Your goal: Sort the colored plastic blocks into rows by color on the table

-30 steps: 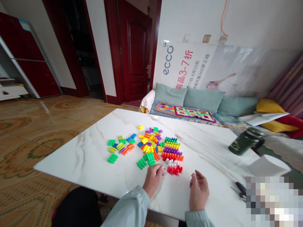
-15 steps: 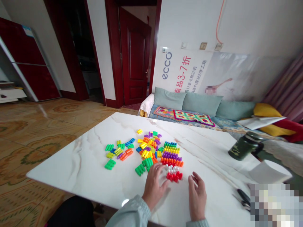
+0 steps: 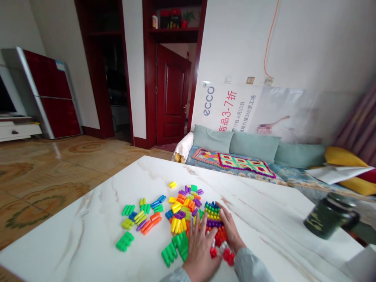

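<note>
Rows of coloured pieces [image 3: 213, 213] stand side by side on the table, running from blue and green through yellow and purple to orange. My left hand [image 3: 202, 244] lies against the left side of these rows with its fingers spread. Along their right side rests my right hand [image 3: 232, 227], fingers stretched out. Between my wrists, red pieces [image 3: 228, 256] and a few white ones are partly covered by my hands. Left of my left hand lie green pieces [image 3: 169, 254] and a mixed pile [image 3: 179, 207] of yellow, orange, purple and blue ones.
The white marbled table [image 3: 96, 231] also bears a looser group of coloured pieces [image 3: 141, 217] at the left. A dark green flask [image 3: 327, 215] stands at the right. Behind the table is a sofa with cushions [image 3: 255, 145].
Both hands have moved forward onto the sides of the coloured rows, and my right hand has come in from the right. The red and white pieces are more spread out. The view has tilted up.
</note>
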`<state>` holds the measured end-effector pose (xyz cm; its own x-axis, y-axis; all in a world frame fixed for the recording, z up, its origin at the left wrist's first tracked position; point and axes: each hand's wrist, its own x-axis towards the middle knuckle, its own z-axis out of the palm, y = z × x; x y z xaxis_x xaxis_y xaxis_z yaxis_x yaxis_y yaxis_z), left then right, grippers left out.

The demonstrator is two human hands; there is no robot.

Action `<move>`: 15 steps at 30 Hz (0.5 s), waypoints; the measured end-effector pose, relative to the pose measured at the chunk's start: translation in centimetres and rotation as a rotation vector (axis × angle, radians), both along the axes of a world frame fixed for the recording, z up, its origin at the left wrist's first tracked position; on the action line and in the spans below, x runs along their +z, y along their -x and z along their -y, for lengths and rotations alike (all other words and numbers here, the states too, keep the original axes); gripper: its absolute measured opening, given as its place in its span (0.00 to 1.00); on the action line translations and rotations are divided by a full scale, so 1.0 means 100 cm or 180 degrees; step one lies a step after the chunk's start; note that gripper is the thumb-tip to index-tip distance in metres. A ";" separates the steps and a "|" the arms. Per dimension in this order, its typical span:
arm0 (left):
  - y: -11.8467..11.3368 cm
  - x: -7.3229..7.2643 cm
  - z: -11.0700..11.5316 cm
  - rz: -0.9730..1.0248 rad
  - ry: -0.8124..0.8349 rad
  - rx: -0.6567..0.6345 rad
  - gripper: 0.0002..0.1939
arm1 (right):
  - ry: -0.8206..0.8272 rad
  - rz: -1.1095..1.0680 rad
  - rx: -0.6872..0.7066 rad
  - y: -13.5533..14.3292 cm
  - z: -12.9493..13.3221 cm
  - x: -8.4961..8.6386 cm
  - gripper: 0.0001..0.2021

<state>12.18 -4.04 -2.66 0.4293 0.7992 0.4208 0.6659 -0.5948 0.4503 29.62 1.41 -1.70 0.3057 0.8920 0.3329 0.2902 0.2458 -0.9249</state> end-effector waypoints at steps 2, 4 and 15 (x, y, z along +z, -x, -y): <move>0.013 -0.005 -0.010 -0.0115 -0.0111 0.0226 0.28 | 0.0122 -0.0319 0.0191 0.015 -0.003 -0.002 0.34; 0.029 -0.005 -0.018 -0.0196 -0.0169 0.0416 0.25 | 0.0148 -0.0634 0.0283 0.032 -0.007 -0.002 0.34; 0.119 0.010 -0.057 -0.0478 -0.0529 0.0972 0.24 | 0.0156 -0.0686 -0.0127 0.147 -0.044 -0.002 0.34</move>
